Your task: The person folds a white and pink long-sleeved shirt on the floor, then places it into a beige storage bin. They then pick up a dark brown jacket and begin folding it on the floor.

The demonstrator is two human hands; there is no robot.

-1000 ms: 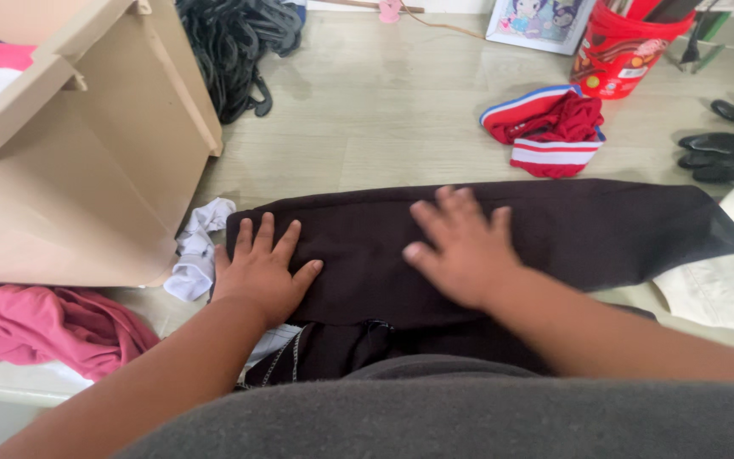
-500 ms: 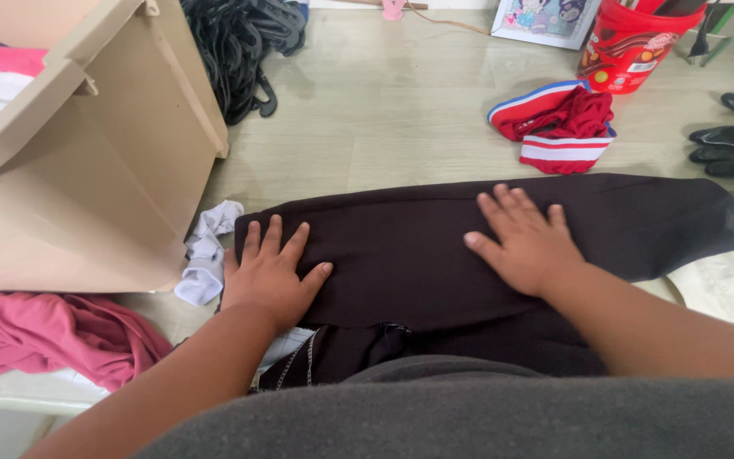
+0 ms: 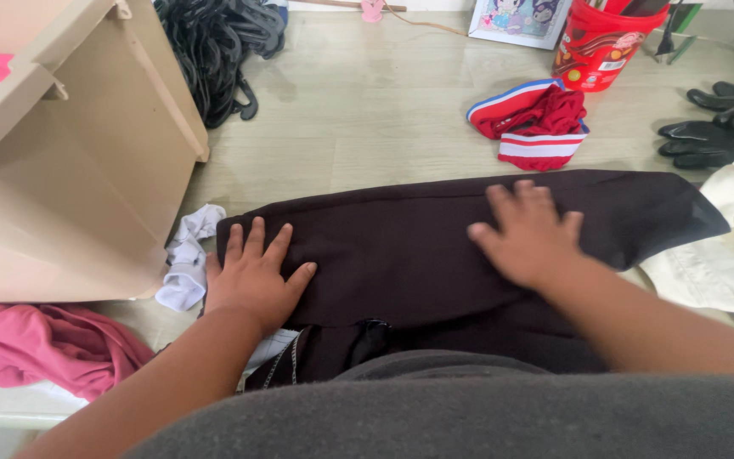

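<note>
Palms of left hand (image 3: 252, 280) and right hand (image 3: 530, 238) flat on dark garment (image 3: 401, 255).

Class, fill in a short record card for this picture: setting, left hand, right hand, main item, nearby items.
Setting: pale wood-look floor, seen from above
Left hand: flat, fingers spread, on the garment's left end
Right hand: flat on the garment, right of middle
Main item: dark folded garment, lying crosswise
Nearby: white cloth beside the left hand; red striped garment beyond; pink cloth; beige cabinet; black gloves; red bucket
</note>
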